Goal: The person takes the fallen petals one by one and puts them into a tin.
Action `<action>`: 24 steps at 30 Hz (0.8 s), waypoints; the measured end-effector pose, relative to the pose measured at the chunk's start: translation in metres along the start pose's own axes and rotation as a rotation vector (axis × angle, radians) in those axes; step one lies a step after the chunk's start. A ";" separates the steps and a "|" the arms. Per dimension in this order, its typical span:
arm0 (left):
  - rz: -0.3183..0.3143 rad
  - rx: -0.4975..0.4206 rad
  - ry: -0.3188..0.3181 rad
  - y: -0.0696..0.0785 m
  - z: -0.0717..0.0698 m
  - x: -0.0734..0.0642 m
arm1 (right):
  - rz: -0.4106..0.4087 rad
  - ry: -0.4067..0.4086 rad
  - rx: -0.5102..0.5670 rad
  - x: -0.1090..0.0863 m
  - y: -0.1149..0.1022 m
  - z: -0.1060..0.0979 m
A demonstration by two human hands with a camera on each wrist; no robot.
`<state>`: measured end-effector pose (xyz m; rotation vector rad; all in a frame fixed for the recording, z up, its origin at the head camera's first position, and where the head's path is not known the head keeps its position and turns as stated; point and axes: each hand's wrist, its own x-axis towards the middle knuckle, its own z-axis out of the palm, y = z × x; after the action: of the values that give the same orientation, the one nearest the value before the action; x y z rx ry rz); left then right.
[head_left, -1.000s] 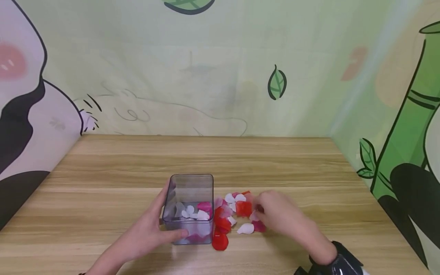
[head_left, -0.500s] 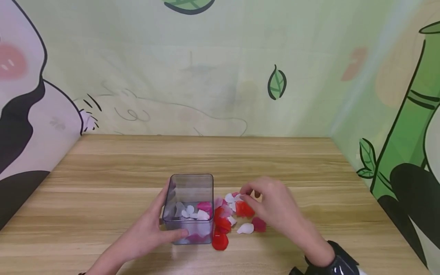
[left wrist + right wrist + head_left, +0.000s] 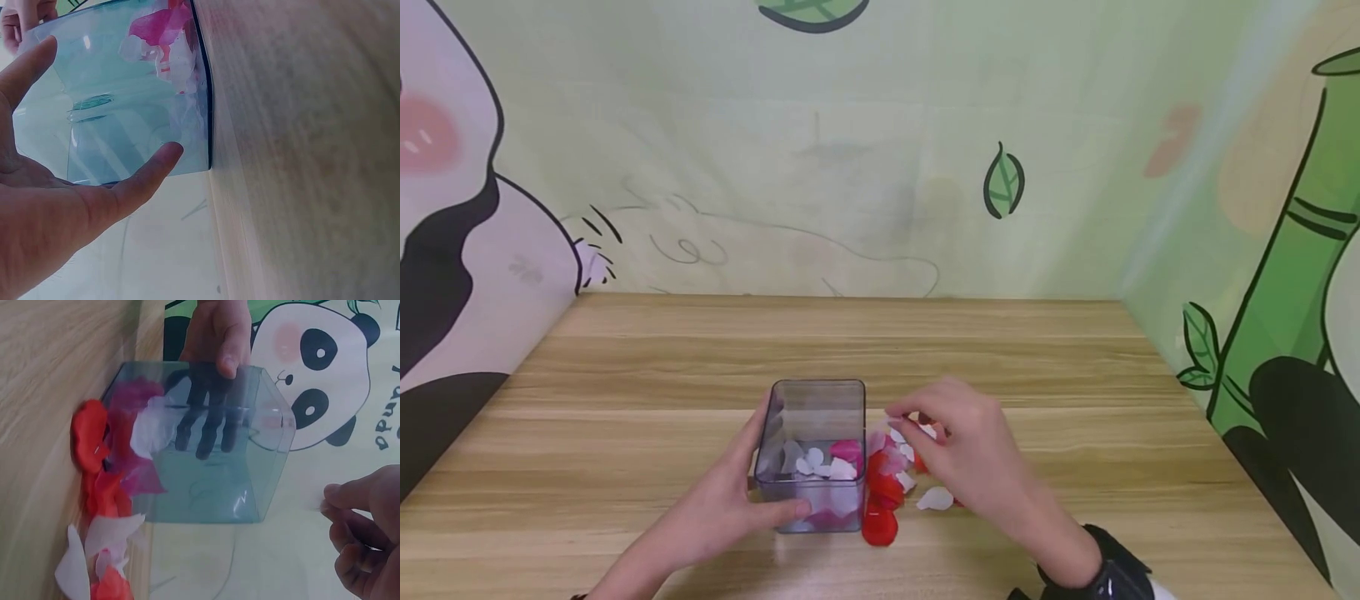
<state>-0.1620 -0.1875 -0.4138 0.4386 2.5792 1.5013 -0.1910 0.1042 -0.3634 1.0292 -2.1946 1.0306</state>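
Note:
A see-through grey plastic box point(image 3: 818, 508) stands on the table with its top open. White and magenta flower petals point(image 3: 846, 452) lie at its bottom. My left hand point(image 3: 730, 492) grips the box from the left, thumb on the near wall and fingers spread along the far side, as the right wrist view shows. To the right of the box my right hand point(image 3: 970, 442) is raised over a loose pile of red, pink and white petals point(image 3: 886, 490). Its thumb and forefinger pinch a pale petal point(image 3: 892, 422), hardly visible in the right wrist view.
The wooden table point(image 3: 700, 350) runs back to a wall point(image 3: 737, 167) printed with leaves and pandas. A white petal point(image 3: 936, 498) and a red petal point(image 3: 880, 527) lie near the pile's front. A black band point(image 3: 1105, 567) wraps the right wrist.
My right hand has lifted from the right side of the pile and moved left toward the box, a pale petal between its fingertips. The left hand and the box have stayed still.

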 end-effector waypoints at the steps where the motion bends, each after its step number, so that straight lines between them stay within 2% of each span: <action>1: 0.001 -0.001 0.000 0.000 0.000 0.000 | -0.023 0.004 0.016 0.001 -0.001 0.002; 6: 0.011 -0.004 0.002 -0.001 0.000 0.000 | -0.096 -0.008 0.064 0.003 -0.008 0.011; 12: 0.025 0.001 0.001 -0.002 -0.001 -0.001 | -0.166 -0.033 0.048 0.004 -0.012 0.023; 18: 0.044 -0.003 -0.002 -0.003 0.000 -0.001 | -0.112 -0.057 0.035 0.002 -0.016 0.028; 24: 0.070 -0.006 0.006 -0.004 0.001 -0.001 | -0.087 -0.018 0.004 0.000 -0.013 0.025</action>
<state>-0.1617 -0.1895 -0.4180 0.5295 2.5890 1.5337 -0.1837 0.0789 -0.3726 1.1299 -2.1421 0.9909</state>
